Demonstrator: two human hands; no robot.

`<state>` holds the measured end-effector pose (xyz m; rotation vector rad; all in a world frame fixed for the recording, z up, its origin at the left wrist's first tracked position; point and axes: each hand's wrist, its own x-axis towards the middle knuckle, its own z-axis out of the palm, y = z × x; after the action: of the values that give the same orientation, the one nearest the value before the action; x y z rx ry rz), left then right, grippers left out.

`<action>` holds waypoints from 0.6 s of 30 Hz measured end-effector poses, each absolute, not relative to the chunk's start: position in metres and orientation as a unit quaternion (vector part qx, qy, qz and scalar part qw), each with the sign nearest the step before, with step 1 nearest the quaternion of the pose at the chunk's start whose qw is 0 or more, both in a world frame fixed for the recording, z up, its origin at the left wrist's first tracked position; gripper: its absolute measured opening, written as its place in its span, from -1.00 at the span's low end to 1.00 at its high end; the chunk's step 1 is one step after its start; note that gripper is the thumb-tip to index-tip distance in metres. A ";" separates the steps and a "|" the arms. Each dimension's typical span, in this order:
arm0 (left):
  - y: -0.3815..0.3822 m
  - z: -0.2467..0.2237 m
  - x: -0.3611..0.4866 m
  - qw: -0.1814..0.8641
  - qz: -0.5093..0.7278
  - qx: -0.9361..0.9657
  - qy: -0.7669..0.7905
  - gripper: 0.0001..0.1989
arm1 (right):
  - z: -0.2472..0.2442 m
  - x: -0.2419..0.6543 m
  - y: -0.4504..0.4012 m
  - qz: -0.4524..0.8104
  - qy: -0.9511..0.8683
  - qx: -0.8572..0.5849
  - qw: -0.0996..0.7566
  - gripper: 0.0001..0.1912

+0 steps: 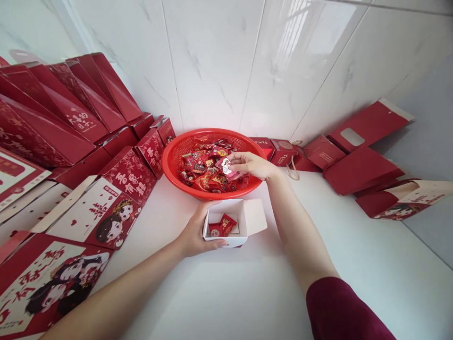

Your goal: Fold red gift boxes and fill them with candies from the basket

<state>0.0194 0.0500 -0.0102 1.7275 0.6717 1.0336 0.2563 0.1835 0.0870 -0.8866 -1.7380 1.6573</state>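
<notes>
One pink packet (225,167) is pinched between the thumb and nearly closed fingers of the right hand (249,165), over the red basket (168,165) of sweets (204,182). Just in front, a white box (233,242) with red sweets (227,225) inside is clasped by the left hand (198,231), fingers partly open around its left side.

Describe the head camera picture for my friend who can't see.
The left hand holds an open white box with candies inside, while the right hand holds a wrapped candy over a red basket of sweets. Red boxes sit on both sides.
</notes>
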 end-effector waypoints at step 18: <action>0.050 -0.009 0.020 0.475 0.429 0.718 0.274 -0.11 | 0.090 0.270 0.183 0.606 -0.717 -0.234 0.252 -0.72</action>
<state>0.0202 0.0500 -0.0089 1.7560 0.6704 1.0490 0.2696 0.1833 0.0895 -0.6375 -1.9502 1.6494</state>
